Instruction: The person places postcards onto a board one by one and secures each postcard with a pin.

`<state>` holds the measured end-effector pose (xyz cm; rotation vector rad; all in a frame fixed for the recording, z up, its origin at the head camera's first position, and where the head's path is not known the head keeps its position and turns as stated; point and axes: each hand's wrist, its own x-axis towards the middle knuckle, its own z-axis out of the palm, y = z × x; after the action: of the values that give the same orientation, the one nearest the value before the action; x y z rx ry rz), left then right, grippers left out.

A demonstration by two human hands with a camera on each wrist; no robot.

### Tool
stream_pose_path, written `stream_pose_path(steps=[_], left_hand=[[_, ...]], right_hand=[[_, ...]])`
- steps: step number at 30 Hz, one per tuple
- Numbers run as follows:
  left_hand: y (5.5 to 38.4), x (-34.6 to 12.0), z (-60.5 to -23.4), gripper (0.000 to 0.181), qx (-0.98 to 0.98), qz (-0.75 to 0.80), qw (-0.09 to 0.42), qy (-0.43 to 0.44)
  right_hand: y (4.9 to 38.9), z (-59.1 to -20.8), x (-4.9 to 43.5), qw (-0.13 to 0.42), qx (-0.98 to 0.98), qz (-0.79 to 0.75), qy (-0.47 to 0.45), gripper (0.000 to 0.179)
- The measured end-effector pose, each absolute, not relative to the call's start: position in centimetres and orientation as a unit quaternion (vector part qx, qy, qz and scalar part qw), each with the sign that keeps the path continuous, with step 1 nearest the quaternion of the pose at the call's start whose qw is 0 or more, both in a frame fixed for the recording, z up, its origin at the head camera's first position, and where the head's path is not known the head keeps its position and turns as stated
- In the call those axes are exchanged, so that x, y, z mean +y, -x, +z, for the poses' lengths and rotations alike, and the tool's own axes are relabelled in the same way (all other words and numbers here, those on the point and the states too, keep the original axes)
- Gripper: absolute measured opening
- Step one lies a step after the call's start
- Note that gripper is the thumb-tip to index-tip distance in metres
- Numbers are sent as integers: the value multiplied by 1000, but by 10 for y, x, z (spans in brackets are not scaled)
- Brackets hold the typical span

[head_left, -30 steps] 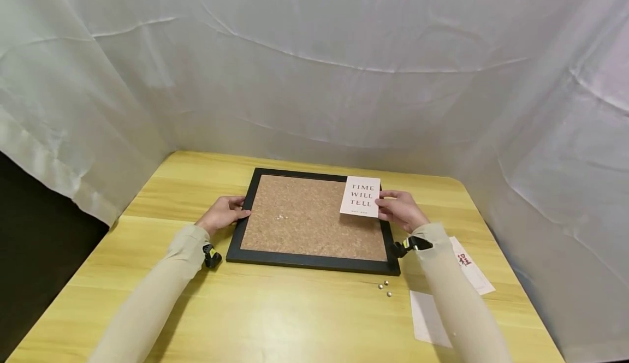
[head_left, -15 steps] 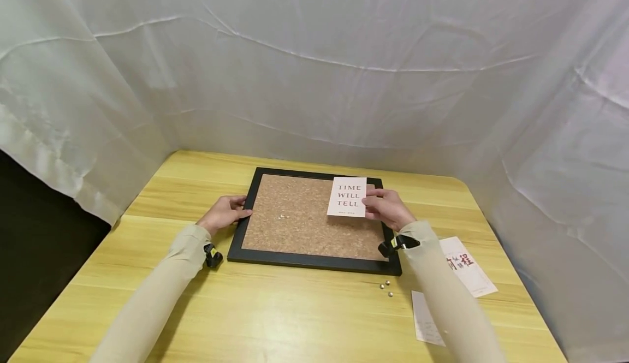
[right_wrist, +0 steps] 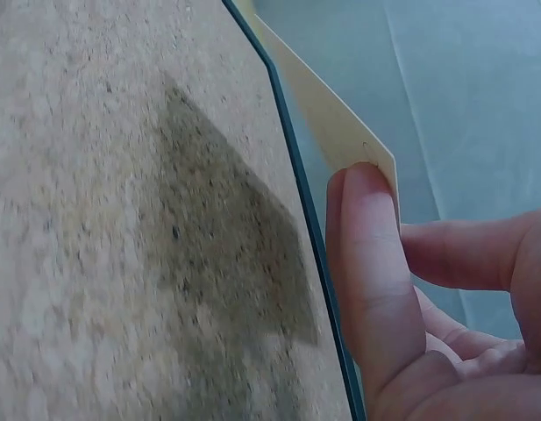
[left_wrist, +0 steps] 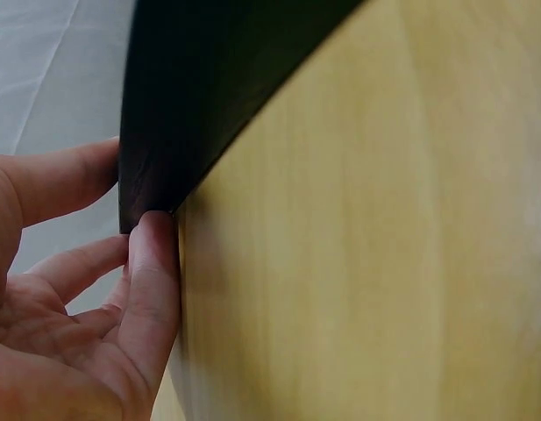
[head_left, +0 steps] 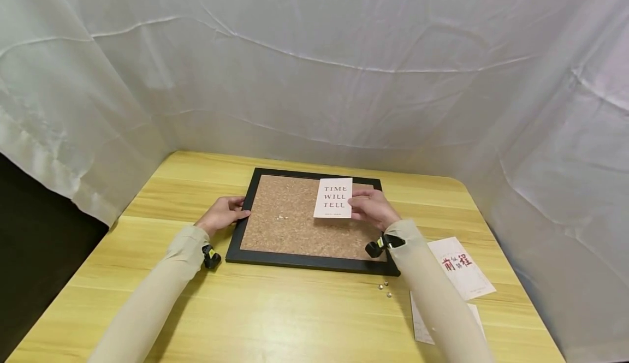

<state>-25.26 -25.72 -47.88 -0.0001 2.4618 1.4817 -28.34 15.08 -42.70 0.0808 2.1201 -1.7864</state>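
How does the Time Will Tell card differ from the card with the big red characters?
The Time Will Tell card is raised above the cork board, pinched in the right hand, while the red-character card lies on the table. The Time Will Tell card bears three large lines of capital letters; the red-character card has large red characters with smaller ones between them. Both are pale, rectangular and printed.

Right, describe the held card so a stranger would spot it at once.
On the table lies a black-framed corkboard. Above it, the right hand pinches the white card. It reads TIME WILL TELL and is held up, while the other two cards lie on the table.
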Motion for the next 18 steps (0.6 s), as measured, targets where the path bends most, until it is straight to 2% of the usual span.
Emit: stream_pose_path(steps=[18], left_hand=[[249,-257,-472,64,849,512,129,-4]], right_hand=[[287,-431,119,196,743,-639,-28,42]])
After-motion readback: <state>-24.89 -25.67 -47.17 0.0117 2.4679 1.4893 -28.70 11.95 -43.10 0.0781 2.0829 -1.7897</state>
